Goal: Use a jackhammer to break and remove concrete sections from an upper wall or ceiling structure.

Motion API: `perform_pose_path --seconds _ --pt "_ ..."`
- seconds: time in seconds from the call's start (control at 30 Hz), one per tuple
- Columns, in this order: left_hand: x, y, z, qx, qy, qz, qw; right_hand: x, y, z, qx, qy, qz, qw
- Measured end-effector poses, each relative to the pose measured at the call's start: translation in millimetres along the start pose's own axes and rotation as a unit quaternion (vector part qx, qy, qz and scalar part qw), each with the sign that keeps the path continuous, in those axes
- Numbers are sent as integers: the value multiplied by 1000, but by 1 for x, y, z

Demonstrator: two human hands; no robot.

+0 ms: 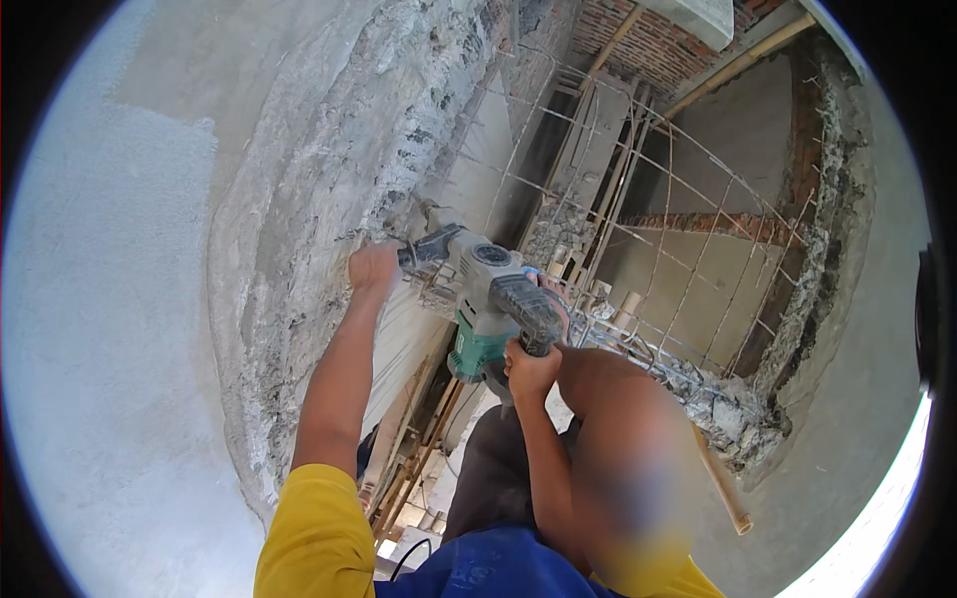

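Observation:
A green and grey rotary hammer (478, 319), dusty, with black grips, is in both my hands. My left hand (374, 267) is wrapped round its black side handle (431, 247). My right hand (530, 369) is closed on the rear handle (528, 314), close to my bent knee. The tool's front end points at the rough, chipped concrete (329, 199), beside a broken edge. The bit is small here, and I cannot tell whether it touches the concrete.
Bare rebar mesh (668, 169) spans an opening to the right, edged by broken concrete and brick (812, 269). Smooth plaster (110, 299) lies at the left. Bamboo poles (723, 483) and lumber (424, 448) show around and below me. Rubble (718, 409) sits along the opening's near edge.

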State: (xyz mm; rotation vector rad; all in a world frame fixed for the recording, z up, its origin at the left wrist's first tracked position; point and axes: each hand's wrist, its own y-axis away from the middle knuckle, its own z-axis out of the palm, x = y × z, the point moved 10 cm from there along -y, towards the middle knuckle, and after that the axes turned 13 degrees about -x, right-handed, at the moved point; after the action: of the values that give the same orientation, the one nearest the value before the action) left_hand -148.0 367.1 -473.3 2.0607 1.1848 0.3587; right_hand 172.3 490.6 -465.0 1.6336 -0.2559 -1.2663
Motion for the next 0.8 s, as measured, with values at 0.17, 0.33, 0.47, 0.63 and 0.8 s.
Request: perform_pose_path --seconds 0.17,0.33,0.47,0.63,0.8 --pt "-17 -7 3 -16 7 -27 999 2 -19 12 21 54 -71 996" --pt "-24 -18 0 30 17 -3 999 29 -5 20 0 58 -37 998" --pt "-12 -3 9 44 -1 15 999 9 3 23 -8 51 -44 998" --pt "-31 -49 56 16 49 -20 998 -66 -5 74 -100 199 -113 968" --pt "-38 -81 44 121 11 -5 993 -11 -42 81 -38 134 -94 986"
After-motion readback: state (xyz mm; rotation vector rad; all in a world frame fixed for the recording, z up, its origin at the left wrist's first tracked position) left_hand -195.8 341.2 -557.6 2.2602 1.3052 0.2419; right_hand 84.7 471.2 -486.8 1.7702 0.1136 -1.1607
